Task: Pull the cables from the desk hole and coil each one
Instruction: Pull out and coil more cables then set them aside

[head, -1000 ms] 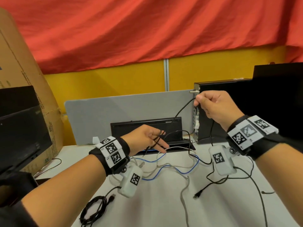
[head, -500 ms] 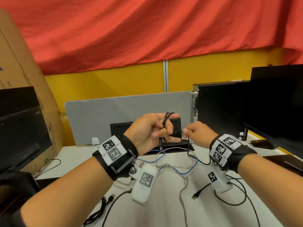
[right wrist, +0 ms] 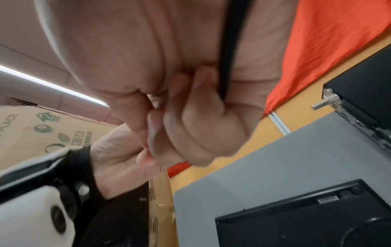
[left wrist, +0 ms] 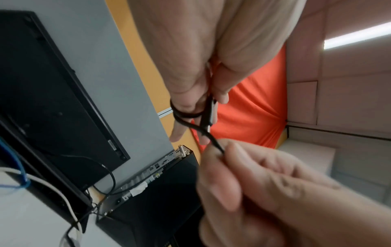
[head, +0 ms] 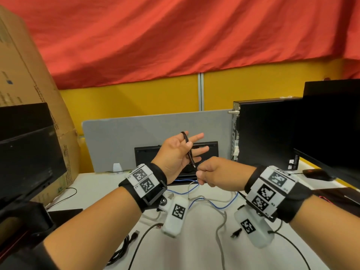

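A thin black cable (head: 188,150) is looped over the top of my left hand (head: 180,152), which is raised above the desk with its fingers spread. In the left wrist view the black cable (left wrist: 183,115) wraps one digit and runs pinched between two digits. My right hand (head: 213,172) is just right of and below the left, fingers curled, pinching the same cable where it leaves the loop. The right wrist view shows the cable (right wrist: 228,50) crossing that palm into the curled fingers. The desk hole is hidden behind the hands.
On the white desk (head: 194,252) lie a blue cable (head: 216,206), a grey cable (head: 220,228) and a coiled black cable (head: 119,252). A computer tower (head: 263,131) and monitor (head: 331,125) stand right. Another monitor (head: 25,152) and a cardboard box (head: 29,78) stand left.
My right hand came down from beside the tower to meet the left. The left hand rose, closed on the cable, then spread its fingers with the cable looped over it.
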Available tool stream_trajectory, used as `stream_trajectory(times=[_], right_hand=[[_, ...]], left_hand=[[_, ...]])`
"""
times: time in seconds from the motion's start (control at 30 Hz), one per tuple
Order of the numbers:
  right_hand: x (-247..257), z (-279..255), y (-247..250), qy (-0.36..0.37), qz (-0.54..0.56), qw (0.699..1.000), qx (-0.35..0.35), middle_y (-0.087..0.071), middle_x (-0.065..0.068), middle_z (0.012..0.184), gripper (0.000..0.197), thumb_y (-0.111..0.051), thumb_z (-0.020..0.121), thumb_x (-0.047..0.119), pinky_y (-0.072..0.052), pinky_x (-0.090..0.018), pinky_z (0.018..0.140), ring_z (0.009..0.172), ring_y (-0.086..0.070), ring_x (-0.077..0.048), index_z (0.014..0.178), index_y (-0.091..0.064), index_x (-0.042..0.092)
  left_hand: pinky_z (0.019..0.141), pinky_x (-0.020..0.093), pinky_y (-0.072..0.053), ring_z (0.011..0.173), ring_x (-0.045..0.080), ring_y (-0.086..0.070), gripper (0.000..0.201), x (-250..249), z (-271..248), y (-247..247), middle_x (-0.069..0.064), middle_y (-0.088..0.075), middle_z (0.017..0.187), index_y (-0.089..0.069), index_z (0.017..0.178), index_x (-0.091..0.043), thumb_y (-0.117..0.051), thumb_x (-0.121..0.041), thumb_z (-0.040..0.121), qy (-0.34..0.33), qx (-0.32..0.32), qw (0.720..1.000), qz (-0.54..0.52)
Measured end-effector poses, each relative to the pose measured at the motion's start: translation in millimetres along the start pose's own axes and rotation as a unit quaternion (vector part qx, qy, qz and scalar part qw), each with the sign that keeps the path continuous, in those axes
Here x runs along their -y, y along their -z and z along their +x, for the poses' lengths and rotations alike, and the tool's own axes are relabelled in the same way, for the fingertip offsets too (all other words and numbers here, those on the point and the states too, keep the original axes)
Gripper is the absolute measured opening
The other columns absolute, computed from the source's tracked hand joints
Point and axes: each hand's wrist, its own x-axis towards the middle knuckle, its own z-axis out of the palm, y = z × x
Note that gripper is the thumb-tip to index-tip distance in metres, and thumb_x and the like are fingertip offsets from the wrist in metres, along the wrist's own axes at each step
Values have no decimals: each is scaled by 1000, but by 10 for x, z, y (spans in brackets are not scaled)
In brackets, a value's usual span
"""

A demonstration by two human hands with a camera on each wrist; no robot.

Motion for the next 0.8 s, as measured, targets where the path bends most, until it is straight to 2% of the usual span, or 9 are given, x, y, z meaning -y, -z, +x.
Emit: stream_trajectory(times=[0.1, 0.17, 0.23, 0.33, 0.4, 0.5, 0.57, 0.67, 0.8], right_hand=[[70, -54, 134, -14, 20, 1000, 16, -51, 11, 53, 34, -47, 99, 26, -42, -29, 55, 52, -44, -13, 69, -63, 21], [84, -91, 226, -25, 40, 999, 17, -46, 9, 48, 34, -49, 98, 27, -36, -24, 42, 41, -38, -10, 69, -65, 19], [88, -118, 303, -30, 46, 998, 12, -45, 9, 46, 33, -51, 98, 28, -33, -21, 39, 37, -36, -7, 70, -66, 19], [74, -136, 377, -17, 11, 1000, -15, -47, 11, 46, 32, -52, 98, 27, -31, -9, 38, 36, -40, -1, 70, -67, 21], [69, -148, 398, -1, -15, 999, -29, -50, 15, 46, 32, -52, 98, 26, -34, -6, 44, 41, -45, 4, 70, -67, 21], [84, -163, 361, 12, -43, 999, 0, -53, 29, 47, 32, -51, 98, 23, -35, -1, 53, 51, -50, 15, 70, -66, 21], [89, -160, 302, 18, -63, 998, 13, -53, 27, 48, 32, -51, 98, 24, -36, -3, 54, 52, -50, 12, 70, -66, 21], [85, -132, 279, 20, -70, 997, -26, -51, 16, 48, 32, -50, 98, 28, -36, -10, 49, 47, -46, 4, 71, -67, 22], [86, -71, 335, 19, -41, 993, -106, -48, 12, 44, 32, -52, 97, 31, -32, -11, 43, 40, -42, 1, 74, -69, 18]], left_hand=[[108, 58, -37, 112, 38, -63, 58, -14, 1, 12, 10, -58, 137, -9, 154, -10, -36, -4, 103, 19, 18, 999, 43], [108, 56, -37, 105, 31, -68, 58, -36, 4, 12, 10, -60, 134, -11, 154, -12, -34, 0, 103, 34, 34, 997, 59], [109, 59, -34, 97, 26, -71, 58, -49, 11, 33, 9, -62, 132, -12, 154, -13, -34, 1, 103, 43, 49, 995, 73], [108, 55, -38, 97, 26, -71, 57, -84, 19, 79, 9, -63, 131, -13, 154, -14, -33, 1, 103, 50, 67, 994, 69], [99, 52, -44, 103, 33, -69, 56, -121, 36, 121, 11, -62, 131, -12, 153, -12, -32, 2, 102, 39, 63, 997, 28], [82, 53, -53, 111, 43, -62, 53, -190, 67, 210, 15, -60, 133, -16, 150, -7, -34, 2, 101, 15, 33, 998, -54], [79, 55, -56, 112, 44, -62, 51, -202, 75, 247, 15, -60, 132, -17, 148, -5, -34, 3, 100, 12, 19, 997, -76], [81, 46, -52, 110, 38, -65, 54, -173, 55, 214, 12, -62, 132, -14, 151, -9, -34, 1, 102, 28, 29, 999, -2], [87, 35, -53, 98, 23, -71, 53, -113, 25, 133, 3, -70, 118, -20, 151, -10, -34, 4, 101, 77, 76, 991, 76]])
